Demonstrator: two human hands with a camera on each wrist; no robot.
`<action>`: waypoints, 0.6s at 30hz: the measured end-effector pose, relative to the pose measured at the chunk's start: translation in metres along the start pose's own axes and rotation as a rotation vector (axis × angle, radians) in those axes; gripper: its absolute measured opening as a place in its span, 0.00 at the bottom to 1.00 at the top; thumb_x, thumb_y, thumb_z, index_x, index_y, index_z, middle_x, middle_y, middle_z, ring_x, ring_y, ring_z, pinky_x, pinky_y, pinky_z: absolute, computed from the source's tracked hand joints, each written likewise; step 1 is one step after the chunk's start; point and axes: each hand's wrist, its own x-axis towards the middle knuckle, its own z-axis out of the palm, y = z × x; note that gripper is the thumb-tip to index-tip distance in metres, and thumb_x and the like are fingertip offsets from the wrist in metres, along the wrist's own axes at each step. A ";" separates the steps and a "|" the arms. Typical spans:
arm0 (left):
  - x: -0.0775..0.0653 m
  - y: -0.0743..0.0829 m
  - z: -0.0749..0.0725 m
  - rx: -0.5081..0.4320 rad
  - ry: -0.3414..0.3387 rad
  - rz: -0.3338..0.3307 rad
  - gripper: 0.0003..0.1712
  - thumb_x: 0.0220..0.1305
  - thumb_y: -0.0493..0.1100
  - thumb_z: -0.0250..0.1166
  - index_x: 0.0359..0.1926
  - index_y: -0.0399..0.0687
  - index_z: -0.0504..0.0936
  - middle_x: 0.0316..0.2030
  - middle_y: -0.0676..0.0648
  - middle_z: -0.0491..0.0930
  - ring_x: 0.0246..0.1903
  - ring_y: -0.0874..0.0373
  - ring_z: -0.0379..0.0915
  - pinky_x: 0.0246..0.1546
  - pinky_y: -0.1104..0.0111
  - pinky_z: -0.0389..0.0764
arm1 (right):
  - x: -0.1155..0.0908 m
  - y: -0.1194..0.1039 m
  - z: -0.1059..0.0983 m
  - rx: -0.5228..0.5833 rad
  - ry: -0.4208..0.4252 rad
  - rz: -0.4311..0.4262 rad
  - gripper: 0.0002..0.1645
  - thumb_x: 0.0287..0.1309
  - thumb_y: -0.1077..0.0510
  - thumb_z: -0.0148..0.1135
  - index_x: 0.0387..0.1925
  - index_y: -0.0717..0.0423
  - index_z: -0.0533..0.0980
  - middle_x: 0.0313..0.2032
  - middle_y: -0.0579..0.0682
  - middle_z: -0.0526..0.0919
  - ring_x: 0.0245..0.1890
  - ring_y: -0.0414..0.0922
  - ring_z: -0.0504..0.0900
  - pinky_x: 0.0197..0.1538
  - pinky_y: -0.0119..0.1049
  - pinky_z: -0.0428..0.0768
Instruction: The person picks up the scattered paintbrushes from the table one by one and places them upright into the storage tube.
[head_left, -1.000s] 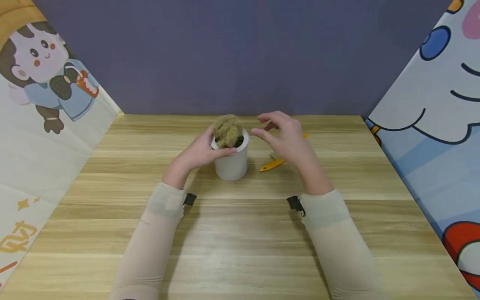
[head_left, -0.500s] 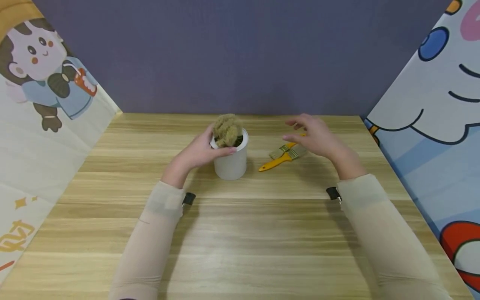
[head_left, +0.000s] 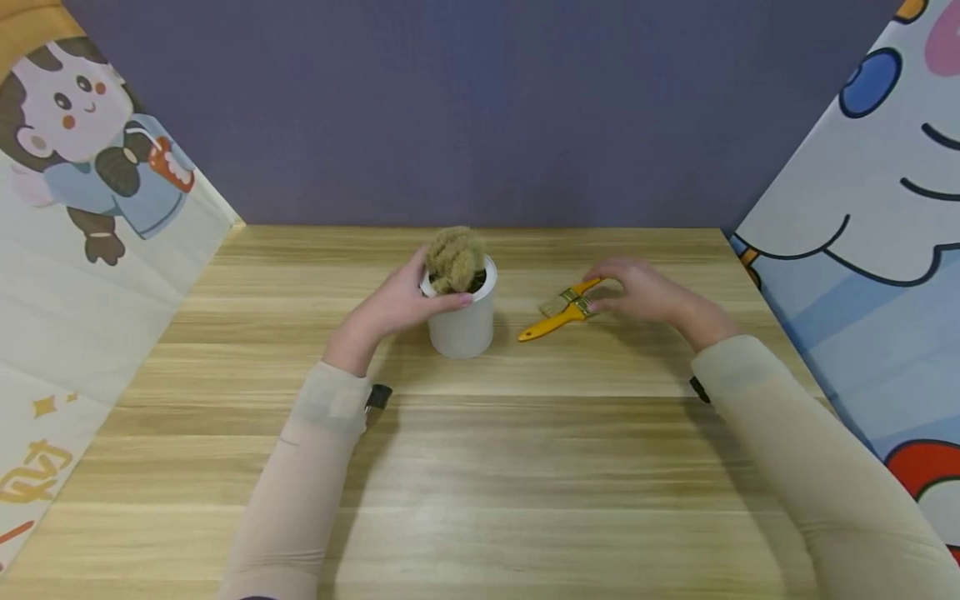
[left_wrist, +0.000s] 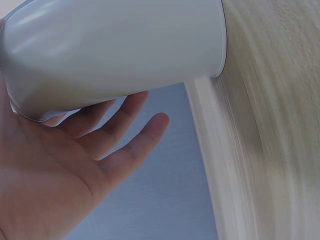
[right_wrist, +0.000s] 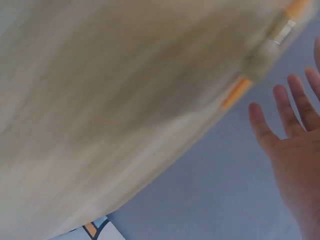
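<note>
A white cylindrical container (head_left: 462,327) stands on the table with a tan, fuzzy clump (head_left: 454,260) rising from its mouth. My left hand (head_left: 393,302) grips the container near its rim, thumb across the front and fingers behind; in the left wrist view some of these fingers stick out below its side. To the right lie two flat paintbrushes with orange handles, a front paintbrush (head_left: 551,323) and a back paintbrush (head_left: 557,305), crossing each other. My right hand (head_left: 641,292) reaches over their right end, thumb and forefinger apart beside the bristles. The right wrist view shows its fingers extended.
The wood-grain table (head_left: 480,467) backs onto a dark blue-grey wall (head_left: 480,117). Cartoon-printed panels stand on both sides, the left panel (head_left: 150,275) and the right panel (head_left: 825,208).
My right hand has moved right and away from the container, then down to the paintbrushes, uncovering them. My left hand and the container have stayed in place.
</note>
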 end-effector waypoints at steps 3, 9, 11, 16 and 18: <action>0.000 0.000 0.001 -0.001 -0.001 -0.003 0.67 0.56 0.71 0.78 0.86 0.67 0.47 0.82 0.46 0.61 0.81 0.43 0.57 0.81 0.43 0.62 | 0.002 0.008 0.009 -0.034 -0.005 -0.077 0.31 0.63 0.53 0.78 0.64 0.59 0.80 0.67 0.62 0.79 0.70 0.64 0.74 0.74 0.66 0.72; 0.000 -0.001 0.001 0.003 0.011 0.002 0.67 0.56 0.71 0.78 0.85 0.67 0.48 0.82 0.45 0.61 0.81 0.43 0.58 0.81 0.42 0.62 | 0.003 0.013 0.018 -0.082 -0.065 -0.106 0.31 0.64 0.50 0.77 0.64 0.58 0.80 0.67 0.61 0.78 0.70 0.64 0.73 0.73 0.65 0.72; 0.000 -0.002 0.002 0.011 0.010 0.004 0.66 0.56 0.71 0.78 0.85 0.67 0.48 0.82 0.45 0.61 0.81 0.43 0.58 0.80 0.42 0.63 | 0.003 0.015 0.021 -0.104 -0.084 -0.094 0.31 0.65 0.49 0.76 0.65 0.57 0.79 0.68 0.61 0.78 0.71 0.64 0.73 0.74 0.65 0.71; 0.001 -0.003 0.004 0.011 0.008 0.012 0.66 0.56 0.70 0.78 0.85 0.67 0.48 0.81 0.44 0.62 0.80 0.42 0.59 0.80 0.42 0.63 | -0.001 0.017 0.023 -0.135 -0.112 -0.069 0.31 0.66 0.49 0.75 0.66 0.55 0.79 0.69 0.61 0.77 0.72 0.65 0.71 0.75 0.66 0.71; 0.001 -0.003 0.004 0.003 0.013 0.015 0.65 0.57 0.69 0.78 0.85 0.67 0.49 0.81 0.44 0.62 0.80 0.42 0.59 0.80 0.42 0.63 | -0.002 0.017 0.021 -0.139 -0.118 -0.071 0.31 0.66 0.49 0.75 0.66 0.55 0.79 0.69 0.62 0.77 0.73 0.65 0.71 0.75 0.67 0.70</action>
